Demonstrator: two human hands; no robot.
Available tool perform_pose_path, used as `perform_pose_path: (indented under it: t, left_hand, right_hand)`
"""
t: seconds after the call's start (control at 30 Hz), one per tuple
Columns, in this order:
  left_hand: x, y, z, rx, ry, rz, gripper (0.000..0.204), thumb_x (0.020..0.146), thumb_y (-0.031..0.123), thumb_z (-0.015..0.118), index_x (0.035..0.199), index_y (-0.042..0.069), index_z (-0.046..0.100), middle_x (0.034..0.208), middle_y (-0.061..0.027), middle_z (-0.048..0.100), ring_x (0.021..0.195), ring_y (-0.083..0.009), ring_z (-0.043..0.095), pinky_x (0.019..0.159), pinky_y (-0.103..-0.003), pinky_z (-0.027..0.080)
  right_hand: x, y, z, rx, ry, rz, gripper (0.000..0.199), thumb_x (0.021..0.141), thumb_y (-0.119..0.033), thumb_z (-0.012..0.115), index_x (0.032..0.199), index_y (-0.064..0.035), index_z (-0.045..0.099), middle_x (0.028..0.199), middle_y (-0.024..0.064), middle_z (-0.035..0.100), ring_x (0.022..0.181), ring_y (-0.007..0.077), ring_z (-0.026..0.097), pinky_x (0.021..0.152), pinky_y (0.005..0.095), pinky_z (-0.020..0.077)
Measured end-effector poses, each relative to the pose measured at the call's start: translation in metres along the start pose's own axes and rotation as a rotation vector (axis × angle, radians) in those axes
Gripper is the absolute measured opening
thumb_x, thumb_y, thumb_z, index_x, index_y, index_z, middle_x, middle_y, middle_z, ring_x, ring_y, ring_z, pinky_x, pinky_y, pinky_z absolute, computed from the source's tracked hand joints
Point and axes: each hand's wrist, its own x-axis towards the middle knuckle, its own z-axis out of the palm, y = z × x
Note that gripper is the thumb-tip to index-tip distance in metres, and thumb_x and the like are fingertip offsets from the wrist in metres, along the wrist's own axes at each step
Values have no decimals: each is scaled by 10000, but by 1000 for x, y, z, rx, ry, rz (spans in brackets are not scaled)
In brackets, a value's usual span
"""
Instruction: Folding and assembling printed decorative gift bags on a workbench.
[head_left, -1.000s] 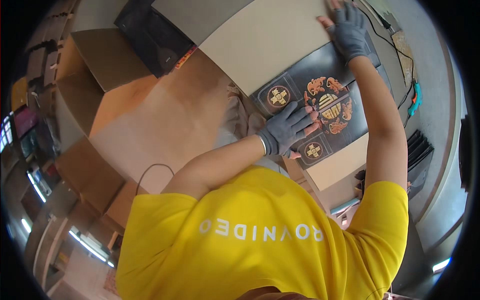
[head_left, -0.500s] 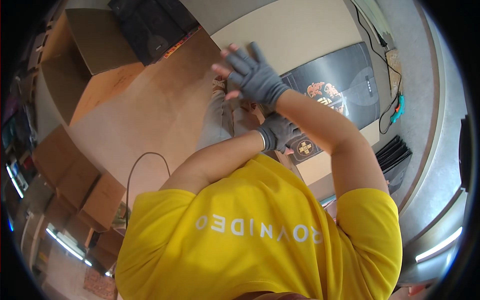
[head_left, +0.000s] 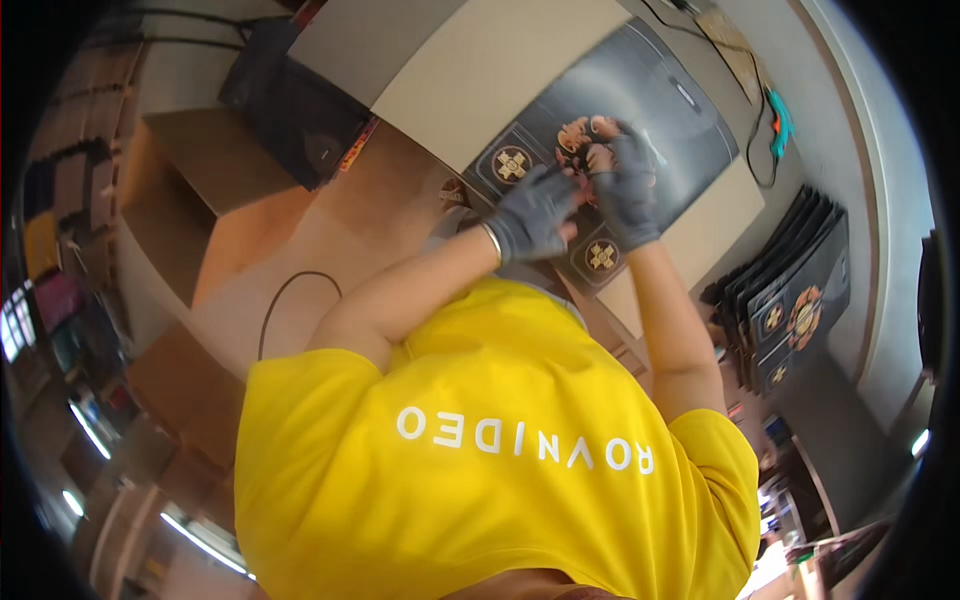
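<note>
A flat black printed panel [head_left: 690, 120] with red-and-gold artwork and round gold emblems lies on a cream board [head_left: 470, 70]. My left hand [head_left: 535, 215], in a grey glove with bare fingertips, is over its near edge with fingers stretched toward the middle. My right hand [head_left: 628, 190], gloved the same way, is over the artwork, close beside the left. Its fingers look bent but are smeared by motion. Whether either hand presses on the panel is hard to see. No separate object shows in either hand.
An open cardboard box [head_left: 250, 245] stands to the left, with dark printed packaging [head_left: 300, 110] behind it. A stack of similar black printed pieces [head_left: 800, 300] is at the right. A teal-and-orange hand tool [head_left: 780, 122] lies by a black cord. A thin cable [head_left: 300, 275] loops at the left.
My right hand has come from raised and spread beyond the panel's left side to over the artwork. My left hand now shows uncovered by the right arm. The whole view has shifted.
</note>
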Motion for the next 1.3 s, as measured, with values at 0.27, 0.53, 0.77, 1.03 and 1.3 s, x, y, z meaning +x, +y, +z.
perform_pose_path:
  t: [0.27, 0.53, 0.77, 1.03, 1.3]
  left_hand:
    - [50, -101, -50, 202, 51, 162, 661, 875, 400, 655, 1406, 47, 478, 1437, -203, 477, 1327, -369, 449, 1081, -471, 362]
    - [51, -114, -28, 391, -88, 303, 869, 867, 571, 608, 1510, 50, 342, 1582, -210, 277, 1473, -375, 234, 1156, -583, 149]
    - [65, -127, -39, 276, -25, 309, 583, 892, 372, 607, 1427, 163, 505, 1477, -109, 466, 1386, -293, 382, 1104, -516, 265]
    - [62, -138, -65, 337, -285, 427, 1144, 649, 813, 631, 1527, 141, 339, 1591, -203, 262, 1485, -344, 214, 1149, -571, 145]
    - [65, -127, -81, 393, -465, 425, 1475, 413, 891, 668, 1571, 113, 190, 1604, -279, 128, 1504, -408, 98, 1141, -634, 72]
  right_hand:
    - [-87, 70, -69, -454, 177, 256, 538, 791, -419, 759, 1287, -255, 631, 1399, 144, 528, 1264, 392, 464, 1072, 480, 372]
    - [-120, 72, -39, -553, 260, 452, 594, 836, -449, 706, 1374, -241, 564, 1457, 133, 488, 1344, 389, 425, 1099, 474, 343]
    - [-55, -45, -2, -519, 180, 169, 575, 787, -524, 722, 1290, -260, 632, 1445, 101, 492, 1386, 399, 354, 1111, 568, 264]
    - [-69, -72, -65, -660, 44, 158, 264, 828, -215, 700, 1089, -184, 715, 1491, 45, 469, 1412, 379, 348, 1147, 472, 306]
    - [-194, -33, -151, -1142, -124, 794, 501, 772, -169, 726, 1262, -232, 636, 1457, 49, 497, 1331, 362, 450, 1089, 457, 395]
